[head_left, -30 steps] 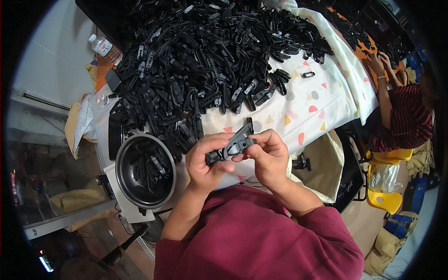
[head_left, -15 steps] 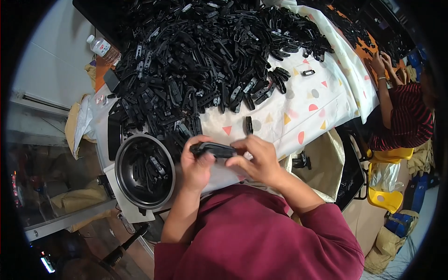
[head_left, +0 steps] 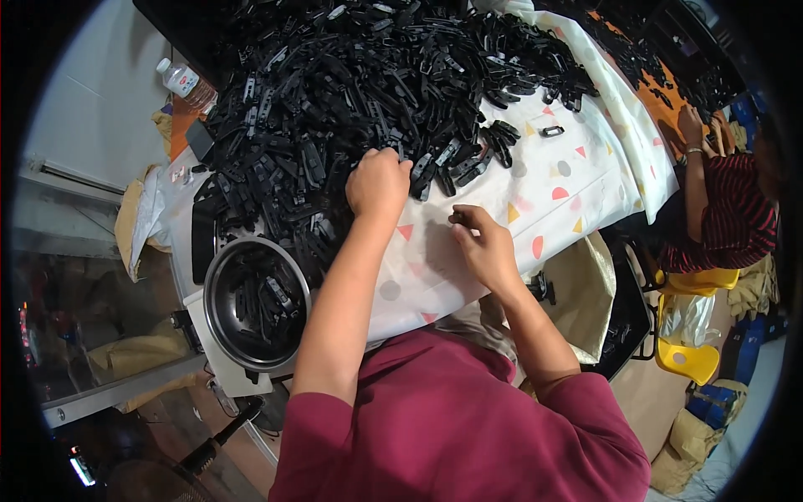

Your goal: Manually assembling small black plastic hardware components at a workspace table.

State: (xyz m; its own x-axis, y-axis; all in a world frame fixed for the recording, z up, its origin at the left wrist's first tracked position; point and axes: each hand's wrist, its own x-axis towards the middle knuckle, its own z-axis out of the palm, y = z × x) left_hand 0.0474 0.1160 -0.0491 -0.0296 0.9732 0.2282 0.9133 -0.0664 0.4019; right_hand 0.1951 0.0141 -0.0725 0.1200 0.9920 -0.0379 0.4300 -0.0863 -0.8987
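A large heap of long, narrow black plastic parts covers the far side of the table. At its near edge my left hand has its fingers curled down against the parts; its grip is partly hidden. Over the patterned cloth, right of it, my right hand is closed in a pinch. A small dark end of a black part shows at its fingertips, the rest being hidden. Several similar parts lie in a round metal bowl at the near left.
White cloth with coloured shapes covers the table. A pale sack hangs open at the near right edge. A drink bottle stands far left. Another person in a striped shirt sits at right by a yellow chair.
The long black part held between both hands is no longer seen there. My left hand has moved forward to the heap, my right hand slightly right and forward, near where a loose part stood.
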